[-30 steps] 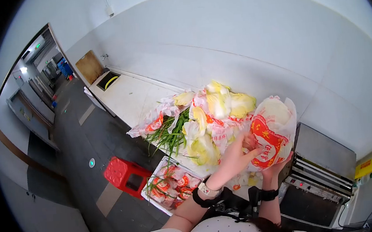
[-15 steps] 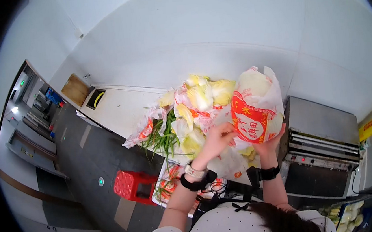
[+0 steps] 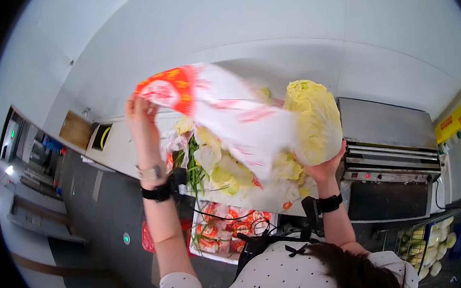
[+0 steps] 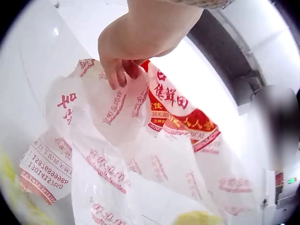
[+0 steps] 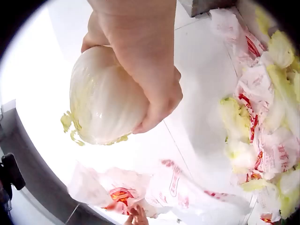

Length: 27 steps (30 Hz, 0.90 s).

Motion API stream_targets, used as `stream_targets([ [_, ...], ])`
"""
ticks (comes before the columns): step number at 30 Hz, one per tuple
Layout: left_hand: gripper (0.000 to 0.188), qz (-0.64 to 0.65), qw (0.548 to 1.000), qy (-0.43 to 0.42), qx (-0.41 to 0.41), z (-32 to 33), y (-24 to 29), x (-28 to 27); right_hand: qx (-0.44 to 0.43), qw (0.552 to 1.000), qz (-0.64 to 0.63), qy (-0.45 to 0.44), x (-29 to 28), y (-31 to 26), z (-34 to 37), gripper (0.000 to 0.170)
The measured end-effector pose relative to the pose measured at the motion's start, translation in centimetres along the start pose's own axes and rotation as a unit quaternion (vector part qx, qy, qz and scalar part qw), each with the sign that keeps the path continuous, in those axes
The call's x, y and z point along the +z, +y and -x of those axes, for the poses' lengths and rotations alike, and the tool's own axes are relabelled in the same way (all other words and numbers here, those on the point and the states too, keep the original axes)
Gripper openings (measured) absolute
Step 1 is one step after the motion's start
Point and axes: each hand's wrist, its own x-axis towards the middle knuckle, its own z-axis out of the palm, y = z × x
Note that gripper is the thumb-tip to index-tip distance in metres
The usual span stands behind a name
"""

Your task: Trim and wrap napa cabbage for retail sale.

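Observation:
My left hand [image 3: 143, 118], raised at the left, pinches one edge of a white paper wrapper [image 3: 221, 103] with red and orange print. The wrapper stretches out across the middle, blurred at its far end near the cabbage. In the left wrist view, thumb and fingertips grip the creased paper [image 4: 126, 108]. A bare napa cabbage [image 3: 316, 123] stands upright in my right hand [image 3: 329, 168], which holds it by its lower end. From the right wrist view, fingers and thumb curl round the cabbage's white base [image 5: 105, 96].
Loose cabbage leaves [image 3: 227, 171] and green stalks [image 3: 193, 169] cover the counter below. A white box [image 3: 235, 259] of red-printed wrapped bundles stands nearer my body, a red stool [image 3: 148, 239] beside it. At the right is a metal wrapping machine [image 3: 388, 130]; a rack of vegetables [image 3: 428, 247] lies lower right.
The wrapper has come off the cabbage and swung left with my left hand. My right hand keeps hold of the cabbage, now bare. The view has also turned right.

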Motion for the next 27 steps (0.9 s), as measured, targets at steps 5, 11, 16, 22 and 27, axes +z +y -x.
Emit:
stream_targets([
  [5, 0.029, -0.077, 0.994, 0.037, -0.065, -8.8, -3.6, -4.0, -0.052, 0.998, 0.035, -0.003, 1.7, -0.8, 1.1, 0.083],
  [11, 0.047, -0.291, 0.945, -0.026, -0.144, -8.8, -13.2, -5.9, -0.069, 0.998, 0.006, 0.002, 3.0, -1.1, 2.7, 0.082],
  [16, 0.046, -0.397, 0.895, -0.008, 0.201, -0.1, -13.4, 2.6, -0.092, 0.996, 0.008, -0.004, 4.4, -1.0, 3.2, 0.082],
  [22, 0.021, -0.356, 0.617, -0.375, 0.593, 14.7, 8.7, 10.2, -0.058, 0.998, -0.026, -0.01, 7.2, -1.5, 4.7, 0.087],
  [27, 0.018, -0.286, 0.635, -0.461, 0.55, 18.2, 16.3, 8.2, -0.086, 0.996, -0.008, -0.011, 8.8, -2.4, 5.9, 0.088],
])
